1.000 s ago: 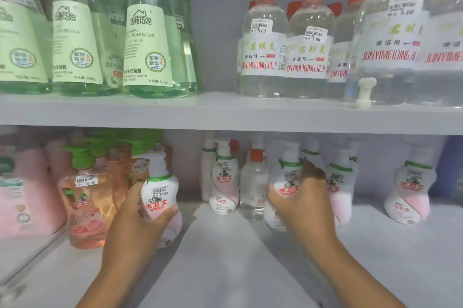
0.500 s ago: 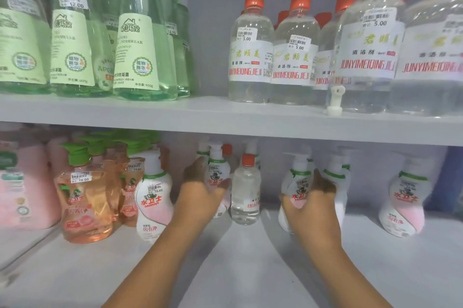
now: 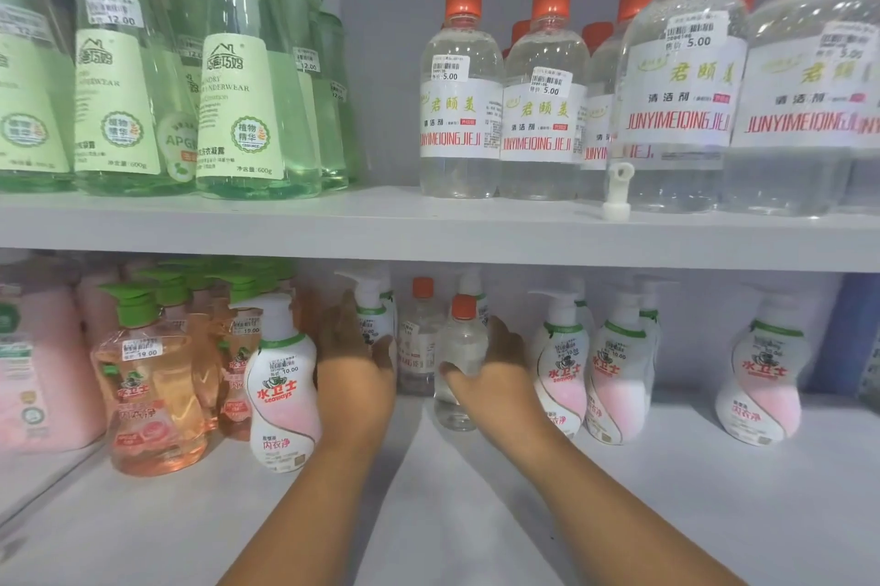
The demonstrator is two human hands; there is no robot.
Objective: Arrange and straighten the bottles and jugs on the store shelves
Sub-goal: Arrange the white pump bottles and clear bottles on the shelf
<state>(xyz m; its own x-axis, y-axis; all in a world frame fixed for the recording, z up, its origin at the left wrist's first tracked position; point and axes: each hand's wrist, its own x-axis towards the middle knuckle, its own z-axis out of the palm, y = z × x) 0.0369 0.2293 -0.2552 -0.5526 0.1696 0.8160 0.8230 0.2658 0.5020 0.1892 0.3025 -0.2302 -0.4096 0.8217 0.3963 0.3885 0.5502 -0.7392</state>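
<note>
On the lower shelf [image 3: 452,514], I have both hands among the stock. My right hand [image 3: 495,376] has its grip curled round a small clear plastic bottle with an orange cap [image 3: 459,347], which stands at the front of the middle section; my left hand [image 3: 355,371] wraps a white pump bottle with a green collar [image 3: 376,323] set just behind and to the left. A second clear orange-capped bottle [image 3: 419,337] stands between the two hands, slightly further back.

The risk, as I judge it, is a knock-on topple: these bottles are tall and packed close, and either forearm dragging sideways could tip the white-and-pink pump bottle marked Seaways [image 3: 283,390] just beside my left wrist, or the matching ones [image 3: 562,371] right of my right hand. A quick pull on the light clear bottle could also clip the one behind it.

Counting the lower shelf: two small clear bottles, at least five white pump bottles, several orange pump bottles with green tops [image 3: 152,390] whose number I cannot tell.

On the upper shelf [image 3: 428,228]: at least four tall green bottles [image 3: 238,109] in front, at least five large clear orange-capped bottles [image 3: 459,99], and one loose white nozzle [image 3: 617,192].
</note>
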